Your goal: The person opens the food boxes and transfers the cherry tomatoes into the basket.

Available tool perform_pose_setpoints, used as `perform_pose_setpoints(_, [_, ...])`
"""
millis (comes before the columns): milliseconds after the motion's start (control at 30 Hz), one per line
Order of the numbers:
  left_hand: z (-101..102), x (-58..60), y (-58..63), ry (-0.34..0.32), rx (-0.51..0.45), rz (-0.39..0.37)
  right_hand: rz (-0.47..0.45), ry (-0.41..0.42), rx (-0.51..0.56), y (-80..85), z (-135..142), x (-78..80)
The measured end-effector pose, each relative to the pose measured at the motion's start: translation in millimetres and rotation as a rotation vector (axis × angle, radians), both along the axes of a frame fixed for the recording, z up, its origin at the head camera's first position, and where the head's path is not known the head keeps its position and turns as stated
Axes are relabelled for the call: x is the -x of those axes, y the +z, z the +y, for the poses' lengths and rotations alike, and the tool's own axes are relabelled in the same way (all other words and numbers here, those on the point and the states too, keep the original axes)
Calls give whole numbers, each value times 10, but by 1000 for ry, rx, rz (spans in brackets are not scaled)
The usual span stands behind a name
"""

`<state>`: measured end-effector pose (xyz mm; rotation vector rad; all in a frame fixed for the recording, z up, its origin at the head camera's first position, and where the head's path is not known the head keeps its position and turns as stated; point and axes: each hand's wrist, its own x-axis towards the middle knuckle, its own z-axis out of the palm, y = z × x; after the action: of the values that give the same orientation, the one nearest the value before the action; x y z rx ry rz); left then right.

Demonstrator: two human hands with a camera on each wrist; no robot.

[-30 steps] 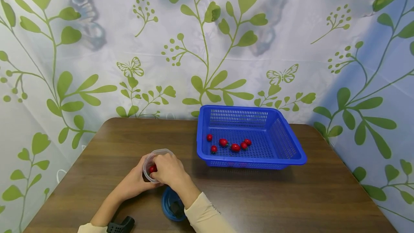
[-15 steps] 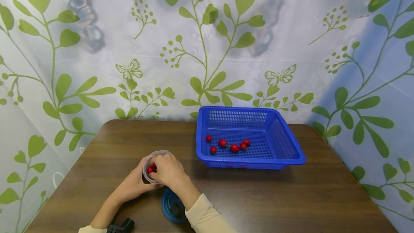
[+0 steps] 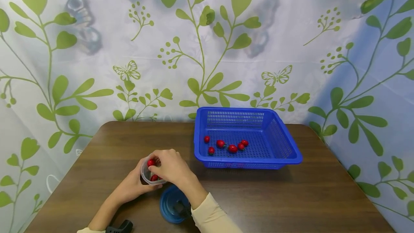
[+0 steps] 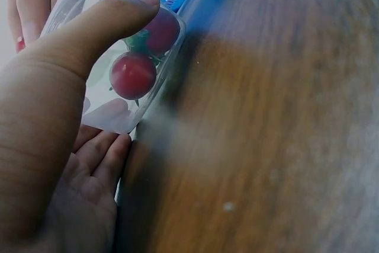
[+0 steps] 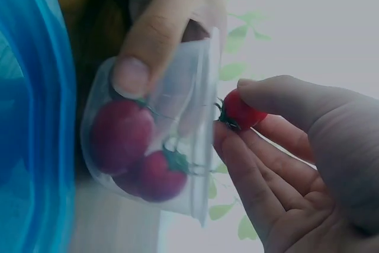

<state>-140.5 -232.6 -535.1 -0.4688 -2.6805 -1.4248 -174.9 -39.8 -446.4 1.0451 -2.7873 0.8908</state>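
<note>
My left hand (image 3: 134,185) grips a clear plastic cup (image 3: 144,176) from its side, just above the table. Its thumb lies along the outside wall in the left wrist view. Several cherry tomatoes (image 5: 121,137) with green stems sit inside the cup. At the cup's mouth, my right hand (image 3: 173,167) pinches one red cherry tomato (image 5: 244,112) between thumb and fingertips. In the right wrist view that tomato is just outside the rim, its green stem pointing at the cup.
A blue perforated basket (image 3: 249,160) stands at the back right, with several cherry tomatoes (image 3: 232,149) on its floor. Below my right forearm lies a round translucent blue piece (image 3: 169,209), a lid or shallow bowl. A patterned curtain (image 3: 155,39) hangs behind the wooden table (image 3: 275,200).
The right hand has risen slightly from inside the cup to its rim, with a tomato now visible in its fingertips. The left hand has kept its hold on the cup.
</note>
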Motion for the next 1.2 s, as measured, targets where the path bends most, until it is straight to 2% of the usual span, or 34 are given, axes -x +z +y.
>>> perform_pose_setpoints(167, [4, 15, -18, 20, 9, -5, 36, 21, 39, 84, 81, 5])
perform_pose_setpoints(333, [7, 23, -33, 37, 31, 10, 27, 36, 86, 189, 185, 19])
perform_pose_setpoints(667, [17, 18, -37, -2, 8, 106, 14, 17, 224, 380, 527, 133])
perform_pose_setpoints(867, [18, 23, -34, 7, 22, 106, -19, -12, 298, 437, 720, 203])
perform_pose_setpoints(1200, [24, 39, -43, 12, 22, 108, -2, -59, 309, 513, 959, 249])
